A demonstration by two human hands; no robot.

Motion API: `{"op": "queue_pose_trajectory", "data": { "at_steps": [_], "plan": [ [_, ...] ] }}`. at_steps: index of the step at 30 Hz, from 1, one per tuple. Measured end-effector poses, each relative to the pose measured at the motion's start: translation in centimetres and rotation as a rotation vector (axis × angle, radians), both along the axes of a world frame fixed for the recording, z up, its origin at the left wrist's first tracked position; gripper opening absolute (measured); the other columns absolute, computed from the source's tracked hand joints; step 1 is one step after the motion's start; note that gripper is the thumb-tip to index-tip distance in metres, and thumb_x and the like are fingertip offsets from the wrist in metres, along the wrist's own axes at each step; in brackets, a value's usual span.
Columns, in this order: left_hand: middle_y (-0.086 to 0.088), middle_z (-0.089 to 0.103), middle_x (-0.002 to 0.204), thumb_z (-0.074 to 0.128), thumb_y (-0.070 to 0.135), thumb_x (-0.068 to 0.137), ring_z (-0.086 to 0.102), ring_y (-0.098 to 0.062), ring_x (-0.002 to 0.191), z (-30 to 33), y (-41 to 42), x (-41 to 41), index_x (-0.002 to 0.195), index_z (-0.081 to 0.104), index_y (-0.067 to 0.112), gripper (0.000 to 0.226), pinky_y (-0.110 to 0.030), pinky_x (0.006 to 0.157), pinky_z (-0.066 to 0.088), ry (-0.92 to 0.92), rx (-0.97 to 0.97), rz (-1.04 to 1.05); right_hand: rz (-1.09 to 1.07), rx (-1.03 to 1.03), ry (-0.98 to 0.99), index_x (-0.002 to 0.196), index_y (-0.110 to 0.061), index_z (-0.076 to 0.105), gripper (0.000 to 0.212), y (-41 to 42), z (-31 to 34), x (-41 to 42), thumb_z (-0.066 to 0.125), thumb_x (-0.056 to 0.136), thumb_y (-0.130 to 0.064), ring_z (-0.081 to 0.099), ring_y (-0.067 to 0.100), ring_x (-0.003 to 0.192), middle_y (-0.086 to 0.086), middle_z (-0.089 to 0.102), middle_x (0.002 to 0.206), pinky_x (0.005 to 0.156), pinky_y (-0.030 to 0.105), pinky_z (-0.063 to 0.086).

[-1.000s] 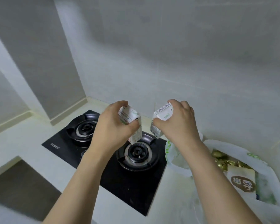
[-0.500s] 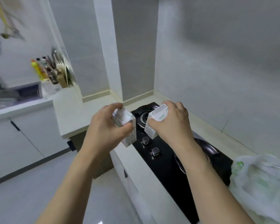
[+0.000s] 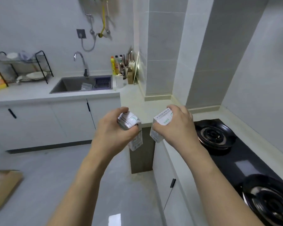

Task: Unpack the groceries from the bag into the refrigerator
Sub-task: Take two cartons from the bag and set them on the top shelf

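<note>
While one small carton [image 3: 129, 123] is gripped by the left hand [image 3: 112, 132] and another carton [image 3: 162, 123] by the right hand [image 3: 174, 126] above the floor, either could be dropped if squeezed loosely.

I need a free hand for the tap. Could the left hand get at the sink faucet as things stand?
Probably not: the left hand grips a small carton, the right hand another, and the faucet stands across the floor.
</note>
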State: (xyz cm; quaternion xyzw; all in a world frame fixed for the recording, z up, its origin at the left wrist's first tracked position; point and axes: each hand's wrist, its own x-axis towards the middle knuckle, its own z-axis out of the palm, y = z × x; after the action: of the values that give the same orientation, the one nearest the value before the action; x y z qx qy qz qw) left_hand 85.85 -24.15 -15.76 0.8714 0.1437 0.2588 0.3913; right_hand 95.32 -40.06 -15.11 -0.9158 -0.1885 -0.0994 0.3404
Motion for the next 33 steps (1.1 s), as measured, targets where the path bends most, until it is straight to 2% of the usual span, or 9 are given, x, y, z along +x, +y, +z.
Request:
{"op": "queue_pose_trajectory", "data": {
  "at_steps": [4, 8, 12, 15, 20, 25, 29, 33],
  "plan": [
    [0.008, 0.061, 0.114, 0.075, 0.032, 0.075, 0.056, -0.007, 0.095, 0.2, 3.3, -2.7, 0.13, 0.058, 0.023, 0.059, -0.014, 0.072, 0.045, -0.017, -0.017, 0.135, 0.119, -0.004, -0.005, 0.133, -0.023, 0.045, 0.065, 4.8, 0.3, -0.8, 0.068, 0.076, -0.043, 0.037, 0.021, 0.121, -0.001, 0.043, 0.12, 0.095, 0.027, 0.035],
    [0.009, 0.061, 0.113, 0.076, 0.031, 0.076, 0.054, -0.006, 0.094, 0.2, 5.8, -5.9, 0.129, 0.059, 0.024, 0.057, -0.008, 0.072, 0.041, -0.019, 0.011, 0.275, 0.256, -0.01, -0.017, 0.134, -0.024, 0.042, 0.066, 9.1, 0.6, -2.3, 0.07, 0.078, -0.043, 0.037, 0.021, 0.12, 0.0, 0.043, 0.12, 0.087, 0.024, 0.032],
    [0.008, 0.062, 0.111, 0.076, 0.033, 0.074, 0.057, -0.008, 0.095, 0.2, 7.6, -9.3, 0.129, 0.059, 0.023, 0.058, -0.023, 0.081, 0.05, -0.006, 0.019, 0.424, 0.405, -0.001, -0.041, 0.132, -0.023, 0.044, 0.065, 13.0, 0.4, -3.9, 0.07, 0.076, -0.043, 0.038, 0.019, 0.116, -0.003, 0.038, 0.109, 0.087, 0.023, 0.033],
    [0.007, 0.062, 0.114, 0.077, 0.028, 0.074, 0.054, -0.006, 0.097, 0.2, 8.4, -12.0, 0.129, 0.06, 0.022, 0.057, -0.018, 0.082, 0.041, 0.015, 0.041, 0.563, 0.528, -0.001, -0.045, 0.134, -0.022, 0.043, 0.067, 15.9, 0.2, -5.3, 0.071, 0.076, -0.043, 0.039, 0.019, 0.116, -0.001, 0.042, 0.115, 0.093, 0.027, 0.038],
    [0.008, 0.063, 0.113, 0.074, 0.037, 0.068, 0.059, -0.01, 0.099, 0.1, 9.5, -16.7, 0.127, 0.061, 0.025, 0.062, -0.03, 0.087, 0.052, 0.011, 0.032, 0.779, 0.734, 0.019, -0.034, 0.132, -0.021, 0.046, 0.065, 20.3, 0.2, -8.7, 0.07, 0.075, -0.041, 0.038, 0.02, 0.115, -0.003, 0.039, 0.11, 0.093, 0.027, 0.036],
    [0.01, 0.063, 0.113, 0.078, 0.027, 0.072, 0.057, -0.007, 0.099, 0.1, 9.5, -22.3, 0.126, 0.061, 0.025, 0.057, -0.021, 0.084, 0.045, 0.023, 0.023, 0.989, 0.942, 0.019, -0.041, 0.131, -0.019, 0.048, 0.063, 23.9, 0.1, -13.4, 0.07, 0.075, -0.038, 0.036, 0.021, 0.117, -0.006, 0.034, 0.105, 0.087, 0.021, 0.027],
    [0.013, 0.06, 0.114, 0.078, 0.028, 0.073, 0.053, -0.002, 0.098, -0.1, 9.1, -27.1, 0.127, 0.06, 0.027, 0.057, -0.016, 0.081, 0.038, 0.043, 0.025, 1.164, 1.111, 0.026, -0.019, 0.131, -0.018, 0.048, 0.062, 26.4, -0.2, -18.2, 0.069, 0.076, -0.037, 0.036, 0.021, 0.116, -0.005, 0.034, 0.104, 0.085, 0.021, 0.027],
    [0.012, 0.06, 0.116, 0.077, 0.03, 0.073, 0.051, -0.003, 0.1, 0.1, 8.5, -31.9, 0.128, 0.06, 0.029, 0.058, -0.017, 0.081, 0.036, 0.06, 0.035, 1.322, 1.262, 0.015, -0.02, 0.126, -0.017, 0.051, 0.059, 28.4, -0.3, -23.4, 0.069, 0.073, -0.036, 0.037, 0.021, 0.112, -0.003, 0.039, 0.103, 0.081, 0.023, 0.027]
  ]
}}
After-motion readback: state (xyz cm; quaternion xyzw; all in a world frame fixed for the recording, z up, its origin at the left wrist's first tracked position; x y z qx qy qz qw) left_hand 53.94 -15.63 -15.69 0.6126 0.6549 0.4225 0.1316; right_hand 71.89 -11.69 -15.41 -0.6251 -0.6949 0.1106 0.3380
